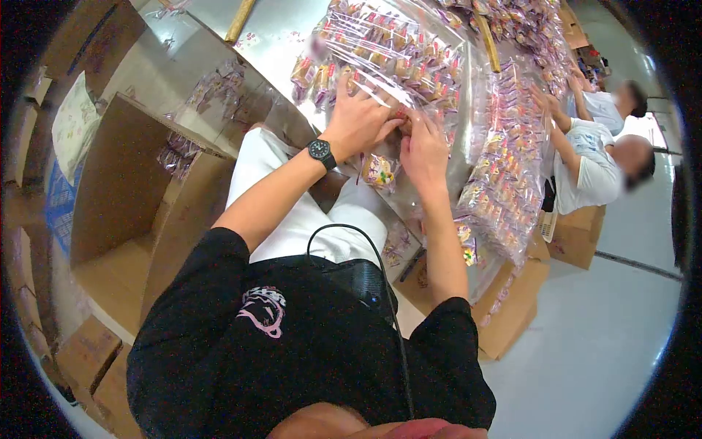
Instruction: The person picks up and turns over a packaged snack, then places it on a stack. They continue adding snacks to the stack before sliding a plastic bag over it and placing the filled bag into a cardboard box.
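A large clear plastic bag (365,53) lies on the table before me, with rows of small wrapped snack packets (431,77) inside. My left hand (360,117), below a black wristwatch, rests over the nearest packets with its fingers spread; shiny film partly covers them. Close beside its thumb, my right hand (424,150) has thumb and fingers drawn together at the near end of the bag. What it pinches is too small to make out. One loose snack packet (378,172) with a yellow and purple print sits at the table edge, just below both hands.
Another long bag of packets (504,161) lies to my right, with a heap of packets (519,29) beyond. An open cardboard box (121,190) stands at my left. Two people (592,157) work at the table's right side. Another carton (515,304) stands by my right arm.
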Tool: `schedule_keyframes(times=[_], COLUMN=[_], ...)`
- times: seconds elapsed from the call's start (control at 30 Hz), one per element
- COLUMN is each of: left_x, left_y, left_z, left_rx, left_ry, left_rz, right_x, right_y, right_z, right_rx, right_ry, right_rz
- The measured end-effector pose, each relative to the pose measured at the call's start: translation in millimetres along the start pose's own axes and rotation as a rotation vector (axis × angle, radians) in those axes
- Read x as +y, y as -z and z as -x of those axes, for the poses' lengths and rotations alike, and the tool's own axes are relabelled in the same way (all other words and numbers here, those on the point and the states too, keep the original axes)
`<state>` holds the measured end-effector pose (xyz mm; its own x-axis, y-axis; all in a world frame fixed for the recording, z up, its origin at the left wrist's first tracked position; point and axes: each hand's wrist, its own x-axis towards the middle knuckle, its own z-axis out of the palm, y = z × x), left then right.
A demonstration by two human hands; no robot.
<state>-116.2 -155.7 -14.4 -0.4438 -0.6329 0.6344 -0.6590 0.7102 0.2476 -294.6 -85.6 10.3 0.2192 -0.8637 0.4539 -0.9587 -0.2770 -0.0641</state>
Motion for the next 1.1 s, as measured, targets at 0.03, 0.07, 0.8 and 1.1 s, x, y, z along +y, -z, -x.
schedule_keyframes(times=[0.03,0.07,0.8,1.1], left_x=[-1,0,4,-2], left_y=[-1,-2,-23,-10], left_z=[-1,-1,-17,-8], left_rx=[0.016,0.030,0.077,-0.154], left_ry=[0.016,0.032,0.009,-0.057], left_rz=[0.003,0.009,-0.095,-0.030], right_x=[-1,2,11,-3], right_y=[-1,-5,-40,-17], right_z=[3,8,13,-12], right_rx=[0.008,0.028,0.261,0.170], right_ry=[0.017,0.030,-0.095,-0.152], right_rz=[0.062,0.068,0.166,0.128])
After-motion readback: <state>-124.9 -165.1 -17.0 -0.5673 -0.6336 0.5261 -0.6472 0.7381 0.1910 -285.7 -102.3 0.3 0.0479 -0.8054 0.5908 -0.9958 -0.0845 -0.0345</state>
